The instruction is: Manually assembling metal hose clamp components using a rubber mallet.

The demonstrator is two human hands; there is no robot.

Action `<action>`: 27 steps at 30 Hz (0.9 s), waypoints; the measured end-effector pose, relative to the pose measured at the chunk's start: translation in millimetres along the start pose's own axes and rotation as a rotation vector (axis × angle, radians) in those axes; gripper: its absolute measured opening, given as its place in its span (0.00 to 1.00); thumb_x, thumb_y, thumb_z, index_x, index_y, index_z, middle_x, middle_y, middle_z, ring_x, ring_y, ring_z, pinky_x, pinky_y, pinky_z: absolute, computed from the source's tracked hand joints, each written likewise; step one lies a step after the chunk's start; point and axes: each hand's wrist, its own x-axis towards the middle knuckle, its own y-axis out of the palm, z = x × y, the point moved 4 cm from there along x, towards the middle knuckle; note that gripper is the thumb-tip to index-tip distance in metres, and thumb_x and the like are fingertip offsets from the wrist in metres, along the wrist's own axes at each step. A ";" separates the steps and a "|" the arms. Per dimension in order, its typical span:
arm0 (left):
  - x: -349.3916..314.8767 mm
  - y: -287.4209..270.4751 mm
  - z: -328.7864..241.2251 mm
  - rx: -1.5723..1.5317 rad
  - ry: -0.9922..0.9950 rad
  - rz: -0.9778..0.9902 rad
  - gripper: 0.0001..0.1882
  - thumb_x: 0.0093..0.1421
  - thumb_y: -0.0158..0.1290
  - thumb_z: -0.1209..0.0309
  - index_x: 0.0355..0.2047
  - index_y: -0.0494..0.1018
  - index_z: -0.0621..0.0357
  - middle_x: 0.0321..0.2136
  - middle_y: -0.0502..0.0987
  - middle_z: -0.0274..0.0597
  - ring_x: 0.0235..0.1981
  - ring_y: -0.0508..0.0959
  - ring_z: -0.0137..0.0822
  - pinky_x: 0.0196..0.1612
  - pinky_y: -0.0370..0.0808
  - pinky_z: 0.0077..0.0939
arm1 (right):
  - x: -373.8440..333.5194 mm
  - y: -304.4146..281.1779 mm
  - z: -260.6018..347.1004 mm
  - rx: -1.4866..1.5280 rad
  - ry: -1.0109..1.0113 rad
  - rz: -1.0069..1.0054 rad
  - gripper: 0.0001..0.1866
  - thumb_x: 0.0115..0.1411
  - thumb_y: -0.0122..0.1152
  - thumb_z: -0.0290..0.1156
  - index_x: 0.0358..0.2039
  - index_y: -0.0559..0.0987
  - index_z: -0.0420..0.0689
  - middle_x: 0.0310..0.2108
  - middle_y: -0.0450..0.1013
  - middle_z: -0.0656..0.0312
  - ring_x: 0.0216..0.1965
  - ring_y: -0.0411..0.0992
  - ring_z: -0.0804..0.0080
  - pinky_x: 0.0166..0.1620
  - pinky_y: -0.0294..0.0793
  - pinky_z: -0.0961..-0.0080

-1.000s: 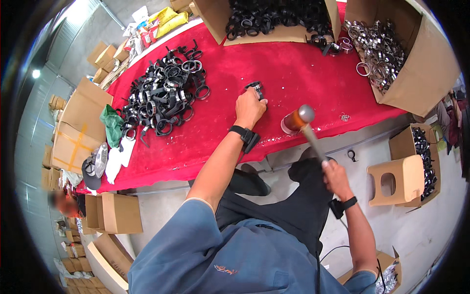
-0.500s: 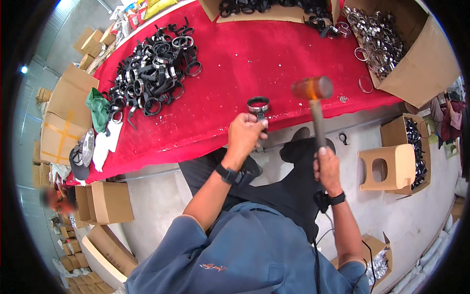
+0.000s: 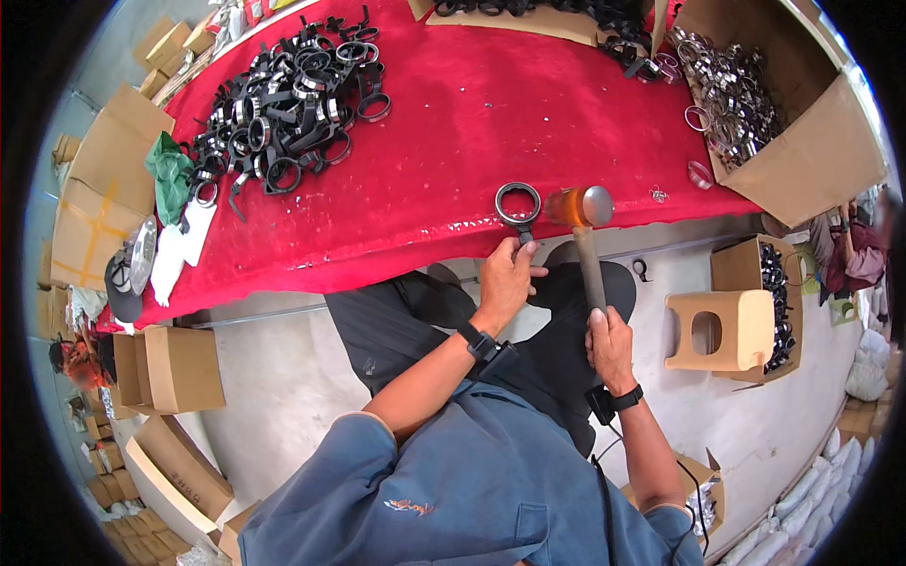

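My left hand (image 3: pixel 507 283) is closed on the short stem of a black ring with a metal band (image 3: pixel 518 202), which it holds at the near edge of the red-covered table (image 3: pixel 444 141). The ring's opening faces up toward me. In my right hand (image 3: pixel 612 349) is the wooden handle of a mallet (image 3: pixel 579 209) with an amber head and a pale striking face. Its head stands just right of the ring; I cannot tell whether they touch. A large heap of similar black rings with metal bands (image 3: pixel 293 113) lies on the table's left side.
A cardboard box of loose metal bands (image 3: pixel 802 141) stands at the table's right. Another box with black rings (image 3: pixel 538 34) is at the far edge. A tan plastic stool (image 3: pixel 736 330) stands on the floor at right, beside a box of black parts (image 3: pixel 777 302). Green plastic (image 3: pixel 170 177) lies at left.
The mallet has come down and left, next to the ring. My left hand has turned the ring so its opening faces up more and moved it slightly right. The view has shifted a little.
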 end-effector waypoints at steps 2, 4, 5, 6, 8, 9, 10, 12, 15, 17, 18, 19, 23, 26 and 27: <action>5.7 2.2 5.9 0.050 0.044 -0.007 0.18 0.78 0.52 0.60 0.43 0.76 0.66 0.43 0.86 0.47 0.38 0.90 0.37 0.27 0.83 0.28 | 2.4 -9.3 9.5 -0.060 -0.050 -0.055 0.28 0.77 0.54 0.55 0.31 0.72 0.40 0.15 0.69 0.64 0.16 0.68 0.77 0.21 0.66 0.72; 7.9 0.9 7.7 0.103 0.083 -0.025 0.17 0.78 0.51 0.61 0.43 0.75 0.66 0.44 0.87 0.48 0.39 0.90 0.38 0.29 0.85 0.30 | 4.7 -25.7 41.3 -0.149 -0.174 -0.130 0.30 0.76 0.53 0.58 0.32 0.72 0.41 0.16 0.69 0.65 0.16 0.67 0.78 0.20 0.65 0.74; 8.2 -1.0 5.4 0.153 0.109 -0.033 0.17 0.78 0.51 0.61 0.43 0.75 0.66 0.43 0.87 0.48 0.39 0.90 0.38 0.30 0.85 0.31 | 2.5 -33.3 61.7 -0.090 -0.237 -0.151 0.29 0.77 0.51 0.59 0.34 0.73 0.42 0.17 0.68 0.67 0.15 0.66 0.80 0.19 0.64 0.76; 8.8 -2.4 5.2 0.202 0.135 -0.037 0.17 0.78 0.51 0.62 0.43 0.75 0.66 0.43 0.87 0.49 0.39 0.90 0.39 0.32 0.86 0.31 | 0.2 -39.2 77.7 -0.030 -0.297 -0.176 0.28 0.77 0.48 0.60 0.37 0.73 0.44 0.18 0.68 0.68 0.15 0.64 0.81 0.18 0.62 0.78; 8.1 -5.0 7.0 0.183 0.159 -0.057 0.17 0.78 0.51 0.62 0.42 0.76 0.67 0.42 0.87 0.49 0.38 0.90 0.40 0.33 0.86 0.32 | -1.7 -43.5 96.0 0.052 -0.441 -0.201 0.30 0.77 0.48 0.61 0.38 0.74 0.44 0.17 0.67 0.68 0.15 0.64 0.82 0.18 0.61 0.79; 8.8 -3.8 6.2 0.165 0.192 -0.067 0.17 0.78 0.51 0.62 0.41 0.76 0.67 0.40 0.87 0.49 0.37 0.90 0.41 0.34 0.86 0.33 | -2.1 -39.9 87.4 0.092 -0.434 -0.204 0.32 0.75 0.52 0.63 0.36 0.73 0.40 0.17 0.70 0.65 0.16 0.67 0.79 0.20 0.64 0.76; 11.4 2.3 4.1 0.148 0.191 -0.051 0.17 0.78 0.51 0.62 0.41 0.76 0.67 0.40 0.87 0.49 0.37 0.90 0.41 0.34 0.86 0.33 | 3.2 -39.5 44.1 -0.046 -0.375 -0.190 0.31 0.76 0.52 0.59 0.37 0.73 0.37 0.18 0.71 0.57 0.17 0.71 0.73 0.21 0.67 0.70; 12.9 5.5 3.9 0.275 0.158 -0.055 0.16 0.77 0.52 0.64 0.40 0.77 0.67 0.37 0.87 0.50 0.35 0.90 0.42 0.35 0.85 0.33 | 13.4 -9.8 21.3 -0.634 -0.355 -0.087 0.29 0.78 0.50 0.55 0.37 0.74 0.36 0.18 0.72 0.53 0.19 0.73 0.66 0.24 0.70 0.65; 11.6 -1.0 2.2 0.249 0.234 -0.076 0.15 0.76 0.53 0.65 0.39 0.77 0.68 0.34 0.87 0.50 0.33 0.90 0.43 0.34 0.84 0.33 | 24.1 -14.1 52.7 -0.354 -0.158 -0.065 0.29 0.78 0.49 0.55 0.37 0.74 0.37 0.17 0.71 0.54 0.20 0.74 0.62 0.26 0.70 0.65; 10.9 -8.9 3.0 0.262 0.240 -0.097 0.15 0.76 0.54 0.65 0.39 0.77 0.68 0.34 0.87 0.51 0.33 0.90 0.43 0.33 0.83 0.33 | 11.4 -17.6 109.0 -0.274 -0.200 -0.051 0.29 0.78 0.49 0.56 0.37 0.75 0.38 0.16 0.70 0.59 0.19 0.72 0.66 0.25 0.70 0.67; 9.2 -8.0 3.8 0.272 0.243 -0.110 0.15 0.76 0.54 0.65 0.38 0.77 0.68 0.34 0.87 0.53 0.34 0.90 0.44 0.32 0.83 0.34 | 7.0 -25.0 132.0 -0.297 -0.285 -0.086 0.30 0.79 0.47 0.57 0.36 0.74 0.39 0.16 0.69 0.63 0.18 0.70 0.72 0.24 0.68 0.70; 6.7 -8.2 4.5 0.263 0.233 -0.118 0.15 0.76 0.54 0.65 0.38 0.77 0.68 0.34 0.87 0.53 0.34 0.90 0.44 0.32 0.83 0.34 | -2.0 -30.5 153.4 -0.251 -0.354 -0.077 0.30 0.78 0.47 0.57 0.36 0.74 0.39 0.16 0.69 0.63 0.18 0.70 0.73 0.24 0.68 0.70; 9.8 -2.2 -0.9 0.300 0.266 -0.105 0.16 0.76 0.54 0.65 0.35 0.75 0.67 0.31 0.85 0.56 0.34 0.90 0.46 0.30 0.80 0.38 | -2.8 -30.6 156.3 -0.462 -0.520 -0.017 0.26 0.76 0.54 0.53 0.39 0.74 0.37 0.17 0.71 0.47 0.20 0.72 0.48 0.27 0.72 0.57; 4.7 -1.2 -1.8 0.306 0.256 -0.094 0.16 0.76 0.55 0.65 0.33 0.74 0.66 0.30 0.84 0.57 0.34 0.90 0.47 0.30 0.80 0.40 | 19.9 -13.8 150.9 -0.852 -0.399 0.150 0.22 0.76 0.58 0.46 0.36 0.73 0.37 0.23 0.70 0.33 0.26 0.69 0.27 0.30 0.70 0.44; 8.9 -4.4 -3.5 0.334 0.236 -0.114 0.16 0.75 0.55 0.65 0.33 0.73 0.66 0.29 0.84 0.58 0.33 0.90 0.47 0.30 0.79 0.41 | 29.2 -16.1 179.4 -0.853 -0.413 0.095 0.22 0.76 0.57 0.45 0.35 0.73 0.37 0.21 0.71 0.38 0.24 0.70 0.32 0.29 0.69 0.45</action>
